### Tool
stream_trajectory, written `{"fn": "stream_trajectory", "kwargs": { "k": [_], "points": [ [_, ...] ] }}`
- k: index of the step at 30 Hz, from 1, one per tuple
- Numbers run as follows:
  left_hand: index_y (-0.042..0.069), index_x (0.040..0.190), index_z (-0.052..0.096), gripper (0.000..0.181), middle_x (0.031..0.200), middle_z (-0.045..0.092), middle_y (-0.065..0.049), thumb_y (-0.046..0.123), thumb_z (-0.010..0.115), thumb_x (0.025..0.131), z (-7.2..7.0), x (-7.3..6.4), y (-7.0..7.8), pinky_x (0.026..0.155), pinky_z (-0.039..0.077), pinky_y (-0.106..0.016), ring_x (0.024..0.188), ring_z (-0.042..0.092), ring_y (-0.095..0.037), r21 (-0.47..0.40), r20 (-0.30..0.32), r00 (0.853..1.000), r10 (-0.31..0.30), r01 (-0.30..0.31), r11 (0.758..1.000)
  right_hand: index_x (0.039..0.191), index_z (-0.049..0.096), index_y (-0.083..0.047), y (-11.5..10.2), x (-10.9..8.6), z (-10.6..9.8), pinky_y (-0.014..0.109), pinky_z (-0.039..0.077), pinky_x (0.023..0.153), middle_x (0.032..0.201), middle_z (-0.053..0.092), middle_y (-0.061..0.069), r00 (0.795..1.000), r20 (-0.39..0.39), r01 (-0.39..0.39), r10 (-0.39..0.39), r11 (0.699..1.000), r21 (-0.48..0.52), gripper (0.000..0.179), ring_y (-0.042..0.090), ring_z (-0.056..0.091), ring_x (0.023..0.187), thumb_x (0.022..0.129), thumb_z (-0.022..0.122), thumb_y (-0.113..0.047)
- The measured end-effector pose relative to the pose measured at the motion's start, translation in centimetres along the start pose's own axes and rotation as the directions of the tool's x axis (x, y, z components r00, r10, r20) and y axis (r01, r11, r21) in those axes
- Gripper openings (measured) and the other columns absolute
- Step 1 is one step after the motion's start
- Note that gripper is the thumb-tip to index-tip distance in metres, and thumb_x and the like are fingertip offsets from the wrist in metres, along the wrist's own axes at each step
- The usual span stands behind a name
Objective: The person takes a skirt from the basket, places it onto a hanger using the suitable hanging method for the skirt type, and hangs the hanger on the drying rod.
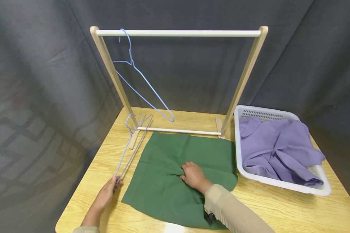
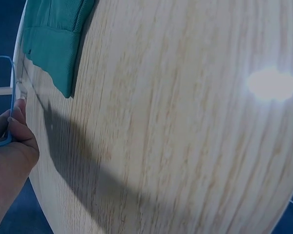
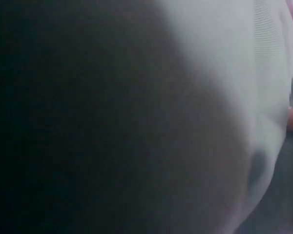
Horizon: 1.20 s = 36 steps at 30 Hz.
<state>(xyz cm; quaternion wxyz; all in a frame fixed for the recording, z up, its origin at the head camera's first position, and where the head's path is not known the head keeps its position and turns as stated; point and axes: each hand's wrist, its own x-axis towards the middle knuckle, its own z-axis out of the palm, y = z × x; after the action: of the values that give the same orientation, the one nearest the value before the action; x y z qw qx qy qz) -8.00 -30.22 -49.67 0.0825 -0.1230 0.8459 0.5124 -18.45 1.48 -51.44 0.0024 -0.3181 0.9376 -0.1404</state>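
Observation:
My left hand [image 1: 106, 193] holds a light blue wire hanger [image 1: 134, 152] by one end at the table's left side; its hook points away, towards the rack's left foot. In the left wrist view the fingers [image 2: 22, 131] and thumb pinch the blue wire. A green garment [image 1: 160, 181] lies spread in the middle of the table, with a seamed band along its left edge. On top of it, my right hand [image 1: 193, 175] has curled fingers and pinches the cloth, which creases towards the fingertips. The right wrist view is mostly dark and blurred.
A wooden rack with a white rail [image 1: 192, 33] stands at the back. A second blue hanger [image 1: 151, 88] hangs from its left end. To the right, a white basket [image 1: 238, 145] contains purple cloth [image 1: 277, 145], part of it draped over the rim. Dark curtains surround the wooden table [image 1: 87, 187].

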Motion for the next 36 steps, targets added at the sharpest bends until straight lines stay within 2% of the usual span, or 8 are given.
{"fn": "stream_trajectory", "kwargs": {
  "k": [4,7,13,21,25,30,36],
  "points": [
    [-0.007,0.126,0.033,0.06,0.114,0.046,-0.02,0.039,0.011,0.094,0.0,-0.1,0.0,0.079,0.036,-0.038,0.103,0.041,-0.033,-0.003,0.005,1.0,-0.013,0.013,1.0,0.087,0.059,-0.004,-0.2,0.1,0.2,0.031,0.042,0.064,0.073,0.047,0.005,1.0,-0.008,0.018,-0.018,0.997,-0.07,0.021,0.021,0.048,0.07,0.074,0.067,-0.02],
    [-0.006,0.127,0.033,0.061,0.116,0.045,-0.022,0.041,0.012,0.094,0.0,-0.2,-0.1,0.082,0.035,-0.042,0.105,0.04,-0.035,-0.005,0.018,1.0,-0.018,0.018,1.0,0.08,0.058,-0.005,-0.1,0.2,0.3,0.031,0.042,0.06,0.067,0.044,0.004,0.999,-0.02,0.034,-0.035,0.996,-0.083,0.013,0.02,0.047,0.065,0.075,0.065,-0.015],
    [-0.004,0.123,0.037,0.058,0.114,0.047,-0.018,0.041,0.015,0.094,0.0,-0.3,-0.2,0.08,0.036,-0.039,0.102,0.043,-0.031,-0.008,0.031,0.999,-0.01,0.01,1.0,0.079,0.055,-0.005,0.2,0.0,0.3,0.03,0.042,0.059,0.067,0.045,0.004,0.999,-0.036,0.038,-0.039,0.998,-0.047,0.008,0.02,0.047,0.065,0.077,0.062,-0.009],
    [-0.004,0.125,0.037,0.055,0.112,0.049,-0.015,0.038,0.016,0.095,-0.4,-0.6,0.0,0.079,0.036,-0.036,0.097,0.044,-0.026,-0.012,0.031,1.0,0.004,-0.004,1.0,0.086,0.054,-0.003,0.3,-0.5,-0.2,0.031,0.042,0.064,0.076,0.049,0.005,0.991,-0.132,0.039,-0.035,0.999,0.027,0.013,0.021,0.049,0.072,0.076,0.061,-0.004],
    [-0.002,0.124,0.039,0.055,0.112,0.05,-0.015,0.038,0.017,0.095,-0.7,-0.8,-0.2,0.081,0.036,-0.039,0.099,0.044,-0.026,-0.005,0.026,1.0,-0.011,0.011,1.0,0.081,0.052,-0.007,0.4,-0.6,-0.4,0.031,0.041,0.064,0.074,0.047,0.004,0.981,-0.191,0.05,-0.039,0.997,0.053,0.012,0.02,0.047,0.071,0.075,0.061,-0.002],
    [-0.001,0.124,0.04,0.056,0.109,0.05,-0.013,0.04,0.017,0.094,-1.0,-0.9,-0.4,0.078,0.035,-0.034,0.094,0.043,-0.023,-0.013,0.03,0.999,-0.037,0.037,0.999,0.077,0.05,-0.007,0.6,-0.8,-0.4,0.031,0.04,0.063,0.073,0.046,0.004,0.96,-0.274,0.088,-0.059,0.992,0.096,0.014,0.018,0.046,0.069,0.073,0.061,0.002],
    [-0.002,0.122,0.041,0.055,0.102,0.05,-0.012,0.039,0.018,0.094,-1.1,-0.9,-0.4,0.077,0.035,-0.033,0.091,0.042,-0.022,-0.035,0.028,0.999,-0.042,0.043,0.998,0.08,0.053,-0.007,0.7,-1.0,-0.4,0.031,0.041,0.065,0.077,0.049,0.004,0.933,-0.351,0.135,-0.08,0.982,0.134,0.015,0.018,0.047,0.071,0.072,0.061,0.004]
  ]
}}
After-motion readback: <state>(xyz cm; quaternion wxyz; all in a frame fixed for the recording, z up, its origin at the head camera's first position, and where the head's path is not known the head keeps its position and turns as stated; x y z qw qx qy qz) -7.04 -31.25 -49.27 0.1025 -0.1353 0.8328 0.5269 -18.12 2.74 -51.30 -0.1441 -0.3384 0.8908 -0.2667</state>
